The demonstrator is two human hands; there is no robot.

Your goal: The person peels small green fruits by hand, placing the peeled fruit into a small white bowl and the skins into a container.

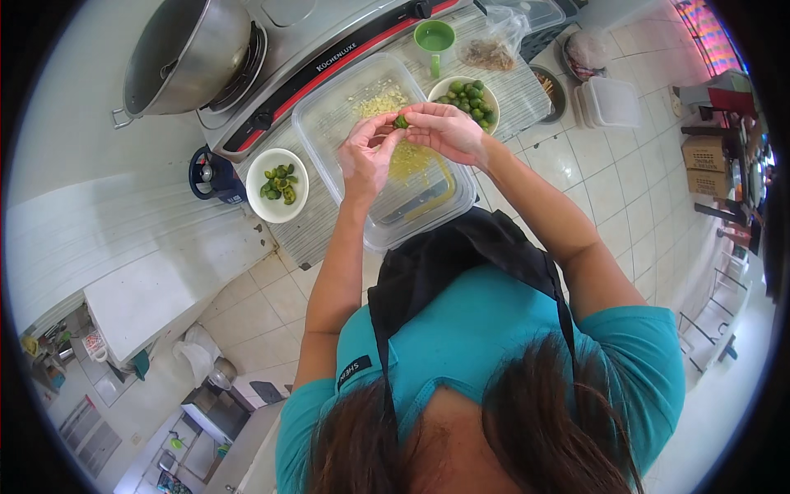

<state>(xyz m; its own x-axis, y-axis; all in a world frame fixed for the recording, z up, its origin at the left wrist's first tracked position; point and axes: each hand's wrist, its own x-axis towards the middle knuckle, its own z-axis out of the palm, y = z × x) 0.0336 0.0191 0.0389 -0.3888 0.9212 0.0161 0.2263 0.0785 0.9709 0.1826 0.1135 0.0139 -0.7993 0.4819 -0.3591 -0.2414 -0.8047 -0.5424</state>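
Observation:
Both of my hands meet over a clear plastic tub, their fingers closed on one small green citrus fruit. My left hand grips it from the left, my right hand from the right. Inside the tub lie chopped pale bits and a yellowish liquid. Just beyond my right hand, a white bowl holds whole green citrus fruits. A second white bowl, left of the tub, contains cut, squeezed-looking fruit pieces.
A gas stove with a large metal pot borders the table's far side. Near the tub's far right stand a green mug and a plastic bag of brownish food. A blue gas cylinder is at the left.

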